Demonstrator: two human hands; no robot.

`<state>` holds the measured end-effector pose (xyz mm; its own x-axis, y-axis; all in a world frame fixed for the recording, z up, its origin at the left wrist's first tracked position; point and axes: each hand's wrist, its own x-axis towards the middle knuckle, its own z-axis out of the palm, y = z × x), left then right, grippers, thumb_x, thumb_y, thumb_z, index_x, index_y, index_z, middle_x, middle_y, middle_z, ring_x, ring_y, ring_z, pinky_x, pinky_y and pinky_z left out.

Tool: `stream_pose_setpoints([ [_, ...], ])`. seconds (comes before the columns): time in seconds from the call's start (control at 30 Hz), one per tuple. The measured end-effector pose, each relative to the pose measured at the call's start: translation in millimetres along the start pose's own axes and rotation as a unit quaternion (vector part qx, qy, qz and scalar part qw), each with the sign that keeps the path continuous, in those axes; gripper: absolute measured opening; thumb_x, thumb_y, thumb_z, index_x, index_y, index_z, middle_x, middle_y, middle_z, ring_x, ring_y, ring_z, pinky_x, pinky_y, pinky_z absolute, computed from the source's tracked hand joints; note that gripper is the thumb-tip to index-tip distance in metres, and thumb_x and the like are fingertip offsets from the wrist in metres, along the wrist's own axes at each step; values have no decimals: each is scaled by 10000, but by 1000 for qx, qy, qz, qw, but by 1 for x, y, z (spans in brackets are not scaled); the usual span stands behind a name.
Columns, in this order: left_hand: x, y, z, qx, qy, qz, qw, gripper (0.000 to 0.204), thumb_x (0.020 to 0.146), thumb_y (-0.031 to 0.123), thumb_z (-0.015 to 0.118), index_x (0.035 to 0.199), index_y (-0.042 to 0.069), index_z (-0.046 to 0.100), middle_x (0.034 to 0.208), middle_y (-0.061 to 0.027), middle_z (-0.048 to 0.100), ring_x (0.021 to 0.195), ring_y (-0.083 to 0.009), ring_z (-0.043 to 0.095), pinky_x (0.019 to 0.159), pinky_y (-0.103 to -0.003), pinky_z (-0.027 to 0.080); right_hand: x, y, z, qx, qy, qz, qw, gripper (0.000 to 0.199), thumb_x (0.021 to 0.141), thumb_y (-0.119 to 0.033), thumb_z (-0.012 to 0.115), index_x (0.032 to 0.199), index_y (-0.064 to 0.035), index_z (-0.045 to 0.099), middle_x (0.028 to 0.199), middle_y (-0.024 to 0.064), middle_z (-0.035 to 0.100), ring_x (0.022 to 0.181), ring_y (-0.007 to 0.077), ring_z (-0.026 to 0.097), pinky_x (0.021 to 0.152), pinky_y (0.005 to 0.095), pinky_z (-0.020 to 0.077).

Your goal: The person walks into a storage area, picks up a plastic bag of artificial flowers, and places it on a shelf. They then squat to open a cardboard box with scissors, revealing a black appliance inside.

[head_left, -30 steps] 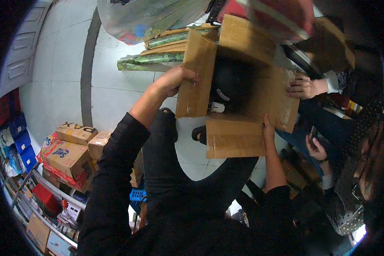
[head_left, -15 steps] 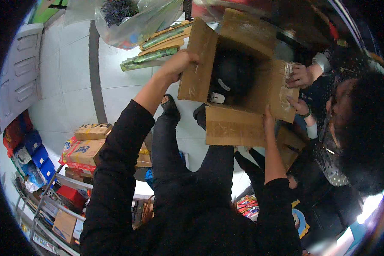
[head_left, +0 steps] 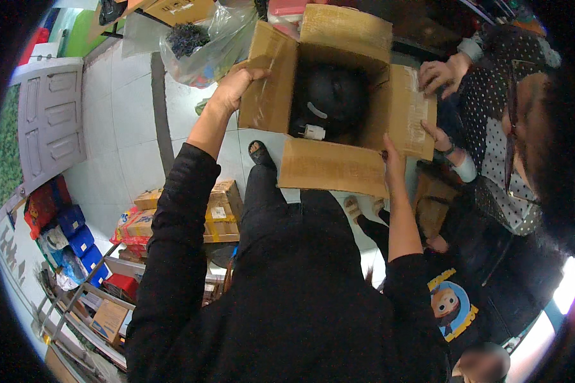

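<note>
An open brown cardboard box (head_left: 329,167) is held up in front of me with its flaps spread. Inside lies a black rounded object (head_left: 331,96) with a small white part. My left hand (head_left: 235,86) grips the box's left flap from outside. My right hand (head_left: 391,161) holds the near right corner, between the front flap and the right flap. Another person's hand (head_left: 441,71) touches the right flap, and a second hand of theirs (head_left: 442,137) is just below it.
A person in a dotted top (head_left: 505,153) stands close on the right. A clear plastic bag (head_left: 201,45) with dark contents hangs beyond the box. Taped cardboard boxes (head_left: 217,210) and a metal shelf rack with blue crates (head_left: 76,242) stand on the tiled floor at left.
The box has stayed in both my hands while my view shifted. The clear bag now shows at upper left, and the other person has come closer on the right.
</note>
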<state>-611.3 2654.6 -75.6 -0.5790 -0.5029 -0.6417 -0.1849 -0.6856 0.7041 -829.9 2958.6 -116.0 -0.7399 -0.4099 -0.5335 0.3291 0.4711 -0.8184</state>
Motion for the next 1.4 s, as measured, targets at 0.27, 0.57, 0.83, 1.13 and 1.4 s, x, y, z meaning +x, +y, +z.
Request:
stream_pose_setpoints([
  [0.27,-18,22,24,-8,5,39,999,315,756,94,536,1034,-48,497,905,-128,577,728,-215,591,637,-317,497,-10,-28,-9,17,12,16,1000,492,742,-301,627,1097,13,492,1053,67,526,919,145,492,760,266,395],
  [0.57,-26,27,34,-21,-40,62,997,312,774,107,484,1043,-51,495,902,-129,582,726,-212,599,633,-319,503,-7,-32,-19,13,2,-41,999,463,735,-292,636,1062,12,515,1032,85,540,899,173,517,787,275,397],
  [0.83,-10,28,39,5,-47,53,997,284,774,110,471,1001,-55,516,866,-143,585,702,-226,602,615,-330,510,5,-20,-28,-29,40,-136,989,465,733,-320,629,1011,42,538,1020,125,560,930,220,518,818,303,384],
  [1.13,-14,32,53,-31,-61,29,997,293,776,107,460,1021,-50,499,888,-144,581,708,-225,602,619,-326,515,6,-13,-31,20,23,-144,989,500,730,-307,634,1063,41,499,1069,122,529,984,213,490,842,298,367],
  [1.4,-12,35,53,9,-73,20,997,352,765,124,469,1092,-6,471,964,-142,571,808,-237,591,711,-347,499,-4,-19,-29,40,44,-123,991,489,722,-299,644,1054,32,506,1062,116,532,986,214,487,845,296,365],
])
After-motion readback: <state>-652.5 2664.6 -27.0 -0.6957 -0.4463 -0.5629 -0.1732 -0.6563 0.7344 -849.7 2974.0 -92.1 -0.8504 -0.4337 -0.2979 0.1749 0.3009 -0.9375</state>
